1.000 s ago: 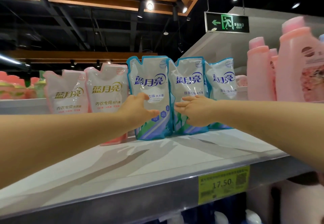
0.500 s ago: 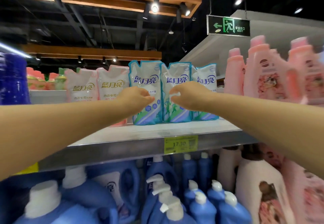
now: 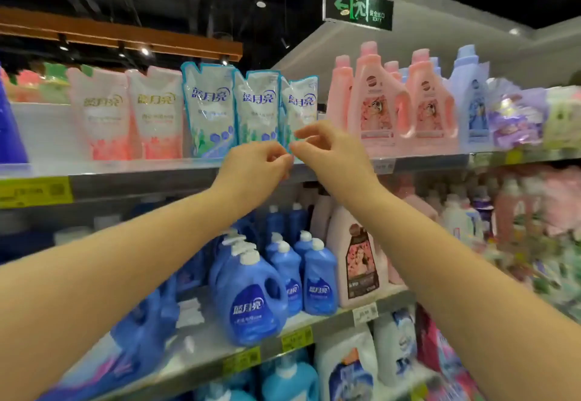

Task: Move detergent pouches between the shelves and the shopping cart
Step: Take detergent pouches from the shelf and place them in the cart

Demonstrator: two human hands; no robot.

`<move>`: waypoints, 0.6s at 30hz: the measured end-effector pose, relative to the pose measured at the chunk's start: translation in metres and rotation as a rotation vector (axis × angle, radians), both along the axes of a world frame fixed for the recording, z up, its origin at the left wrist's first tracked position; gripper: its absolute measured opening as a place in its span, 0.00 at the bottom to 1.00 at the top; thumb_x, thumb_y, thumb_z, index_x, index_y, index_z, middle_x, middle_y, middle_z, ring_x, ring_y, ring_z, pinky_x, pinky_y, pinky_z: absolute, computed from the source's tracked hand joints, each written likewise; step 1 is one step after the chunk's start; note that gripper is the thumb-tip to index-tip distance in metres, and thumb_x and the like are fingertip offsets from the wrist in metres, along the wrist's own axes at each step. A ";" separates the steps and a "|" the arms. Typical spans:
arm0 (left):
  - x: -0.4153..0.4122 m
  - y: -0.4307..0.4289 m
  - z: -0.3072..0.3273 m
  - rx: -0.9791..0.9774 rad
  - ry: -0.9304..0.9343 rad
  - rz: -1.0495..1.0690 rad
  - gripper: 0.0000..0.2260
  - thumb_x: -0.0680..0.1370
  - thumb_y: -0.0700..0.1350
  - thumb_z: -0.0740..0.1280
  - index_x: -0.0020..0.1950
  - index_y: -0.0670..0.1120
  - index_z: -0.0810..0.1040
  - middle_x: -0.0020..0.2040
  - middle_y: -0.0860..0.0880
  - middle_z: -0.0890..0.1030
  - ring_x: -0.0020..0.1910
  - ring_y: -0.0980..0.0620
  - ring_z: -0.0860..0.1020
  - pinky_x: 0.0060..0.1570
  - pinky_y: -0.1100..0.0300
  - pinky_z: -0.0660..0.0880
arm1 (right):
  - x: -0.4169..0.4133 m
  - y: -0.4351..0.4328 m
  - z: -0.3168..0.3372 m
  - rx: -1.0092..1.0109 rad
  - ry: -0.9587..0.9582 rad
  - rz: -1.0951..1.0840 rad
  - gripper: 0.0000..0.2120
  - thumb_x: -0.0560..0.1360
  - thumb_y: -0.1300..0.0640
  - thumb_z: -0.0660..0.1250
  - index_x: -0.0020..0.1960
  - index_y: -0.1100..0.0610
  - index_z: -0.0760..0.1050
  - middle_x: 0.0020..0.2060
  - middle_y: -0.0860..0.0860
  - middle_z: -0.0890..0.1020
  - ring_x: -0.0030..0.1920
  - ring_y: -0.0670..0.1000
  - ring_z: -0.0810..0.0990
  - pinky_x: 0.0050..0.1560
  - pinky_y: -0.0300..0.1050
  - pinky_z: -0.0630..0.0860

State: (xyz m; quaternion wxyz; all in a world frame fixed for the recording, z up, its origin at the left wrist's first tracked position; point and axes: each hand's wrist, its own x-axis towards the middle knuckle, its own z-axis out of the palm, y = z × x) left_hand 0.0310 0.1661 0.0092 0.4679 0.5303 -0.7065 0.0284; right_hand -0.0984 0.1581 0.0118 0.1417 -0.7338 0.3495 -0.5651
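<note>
Three blue-edged detergent pouches stand upright in a row on the top shelf (image 3: 132, 177): the left pouch (image 3: 209, 111), the middle pouch (image 3: 258, 106) and the right pouch (image 3: 300, 102). Two pink pouches (image 3: 127, 114) stand to their left. My left hand (image 3: 253, 169) hangs in front of the shelf edge below the middle pouch, fingers loosely curled and holding nothing. My right hand (image 3: 328, 152) is beside it, in front of the right pouch's lower corner, fingers relaxed and holding nothing. The fingertips of both hands nearly meet. No shopping cart is in view.
Pink bottles (image 3: 377, 102) and a lilac bottle (image 3: 470, 99) fill the top shelf to the right. Blue detergent jugs (image 3: 251, 293) and a pale pink bottle (image 3: 358, 262) stand on the shelf below. A green exit sign (image 3: 358, 7) hangs overhead.
Both hands have left the blue pouches and drawn back toward me, empty. The view has pulled away and dropped, so the lower shelves now show.
</note>
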 end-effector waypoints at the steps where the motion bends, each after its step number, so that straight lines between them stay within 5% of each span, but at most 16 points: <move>1: -0.012 0.010 -0.013 -0.014 0.014 -0.037 0.13 0.73 0.51 0.62 0.44 0.44 0.81 0.40 0.48 0.82 0.44 0.49 0.78 0.48 0.57 0.72 | -0.008 0.016 -0.016 0.044 -0.063 0.041 0.07 0.72 0.56 0.68 0.49 0.48 0.74 0.40 0.42 0.79 0.45 0.45 0.79 0.48 0.39 0.73; 5: -0.079 0.045 -0.066 -0.019 0.045 -0.168 0.06 0.76 0.46 0.64 0.43 0.51 0.80 0.32 0.56 0.77 0.34 0.58 0.75 0.35 0.68 0.67 | -0.059 0.073 -0.084 0.161 -0.241 0.029 0.13 0.71 0.56 0.69 0.53 0.46 0.72 0.46 0.39 0.78 0.47 0.34 0.75 0.46 0.28 0.72; 9: -0.173 0.061 -0.127 0.082 0.086 -0.352 0.05 0.76 0.46 0.65 0.44 0.49 0.80 0.37 0.52 0.81 0.39 0.51 0.78 0.42 0.56 0.72 | -0.142 0.111 -0.149 0.308 -0.393 -0.115 0.13 0.73 0.56 0.68 0.54 0.45 0.71 0.51 0.41 0.76 0.52 0.38 0.75 0.51 0.36 0.75; 13: -0.287 0.077 -0.192 0.238 0.088 -0.483 0.04 0.75 0.42 0.66 0.46 0.47 0.80 0.39 0.54 0.78 0.40 0.54 0.75 0.41 0.60 0.68 | -0.242 0.144 -0.209 0.387 -0.447 -0.386 0.15 0.71 0.57 0.70 0.47 0.40 0.68 0.50 0.41 0.75 0.53 0.41 0.74 0.50 0.35 0.70; 18: -0.434 0.093 -0.269 0.472 0.129 -0.628 0.03 0.75 0.40 0.66 0.44 0.46 0.79 0.36 0.54 0.77 0.37 0.55 0.74 0.38 0.64 0.66 | -0.371 0.177 -0.273 0.496 -0.488 -0.683 0.17 0.69 0.59 0.72 0.50 0.44 0.69 0.52 0.49 0.76 0.52 0.45 0.75 0.54 0.33 0.70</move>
